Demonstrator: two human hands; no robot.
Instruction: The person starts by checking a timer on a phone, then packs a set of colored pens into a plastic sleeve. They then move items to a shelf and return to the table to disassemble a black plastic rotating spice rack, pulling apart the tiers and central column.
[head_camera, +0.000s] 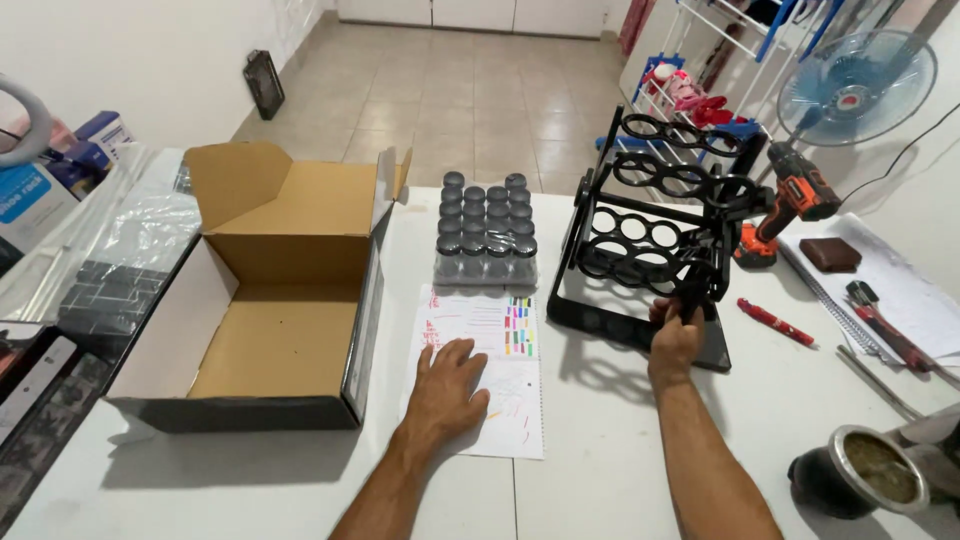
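Far left on the counter (600, 470), an open cardboard box (270, 300) lies empty; just right of it your left hand (450, 385) rests flat, fingers spread, on a printed sheet (500, 340) below a shrink-wrapped pack of dark-lidded jars (487, 232). Further right, your right hand (676, 335) is curled around the front upright of the black tiered rack (655, 240). Beyond it lie a red pen (776, 322) and an orange drill (790, 200).

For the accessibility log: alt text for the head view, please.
Seen from above a white table, the right hand grips the front of a black tiered jar rack, while the left hand lies flat on a printed instruction sheet. Shrink-wrapped dark-lidded jars stand behind the sheet, an open cardboard box to the left.
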